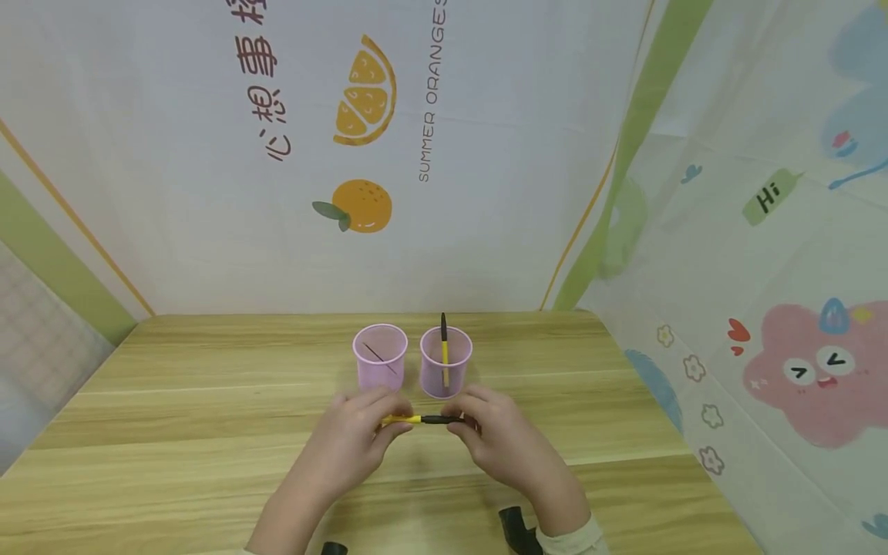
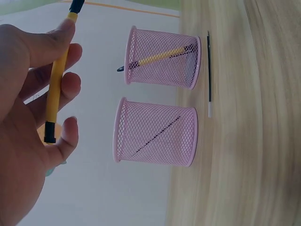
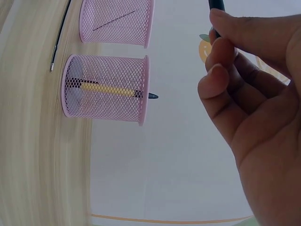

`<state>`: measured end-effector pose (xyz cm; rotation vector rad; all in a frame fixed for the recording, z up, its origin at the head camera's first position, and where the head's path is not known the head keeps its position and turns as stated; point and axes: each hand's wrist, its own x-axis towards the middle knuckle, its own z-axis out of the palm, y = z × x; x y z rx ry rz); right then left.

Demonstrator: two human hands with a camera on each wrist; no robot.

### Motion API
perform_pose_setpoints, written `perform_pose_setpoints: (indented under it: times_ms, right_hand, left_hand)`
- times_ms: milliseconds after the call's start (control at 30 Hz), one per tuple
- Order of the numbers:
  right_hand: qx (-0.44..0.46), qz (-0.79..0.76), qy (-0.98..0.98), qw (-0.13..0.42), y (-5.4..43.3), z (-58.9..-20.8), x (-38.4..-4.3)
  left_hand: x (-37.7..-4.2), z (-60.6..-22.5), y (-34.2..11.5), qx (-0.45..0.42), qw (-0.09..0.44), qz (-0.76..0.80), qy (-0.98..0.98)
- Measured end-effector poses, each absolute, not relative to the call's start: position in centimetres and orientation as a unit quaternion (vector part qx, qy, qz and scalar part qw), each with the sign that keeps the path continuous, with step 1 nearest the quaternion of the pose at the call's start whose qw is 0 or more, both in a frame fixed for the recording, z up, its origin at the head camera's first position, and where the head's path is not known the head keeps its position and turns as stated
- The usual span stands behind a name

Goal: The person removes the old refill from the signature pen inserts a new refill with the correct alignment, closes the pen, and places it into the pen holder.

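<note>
A yellow and black pen (image 1: 415,419) is held level between both hands over the table. My left hand (image 1: 364,428) pinches its yellow barrel (image 2: 55,82) with thumb and fingers. The right hand (image 1: 491,432) grips the black end (image 3: 216,5) between thumb and fingertips. Just beyond the hands stand two pink mesh cups. In the left cup (image 1: 381,375) leans a thin dark refill (image 2: 157,134); the right cup (image 1: 428,378) holds another yellow and black pen (image 1: 445,351), tip up. Another refill (image 2: 209,75), dark with a pale end, lies on the table before the cups.
The wood-grain table (image 1: 208,432) runs back to a white printed cloth (image 1: 486,231) behind the cups. A second patterned cloth (image 1: 728,293) hangs along the right side. Black objects (image 1: 516,530) show near the wrists at the bottom edge.
</note>
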<state>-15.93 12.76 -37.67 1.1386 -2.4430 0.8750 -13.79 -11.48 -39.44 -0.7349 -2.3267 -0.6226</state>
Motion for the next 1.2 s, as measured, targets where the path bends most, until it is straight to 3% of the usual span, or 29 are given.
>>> perform_pose_setpoints:
  times_ms: [733,1200]
  right_hand:
    - [0.411,0.279,-0.854,0.153,12.71,-37.72,-16.07]
    - [0.384,0.291,-0.870,0.105,12.56,-37.71,-15.91]
  left_hand:
    - [-14.12,-39.80,-11.29,-0.312,0.314,-0.236,-0.865]
    - [-13.93,-39.48,-11.36,-0.313,0.311,-0.248,-0.863]
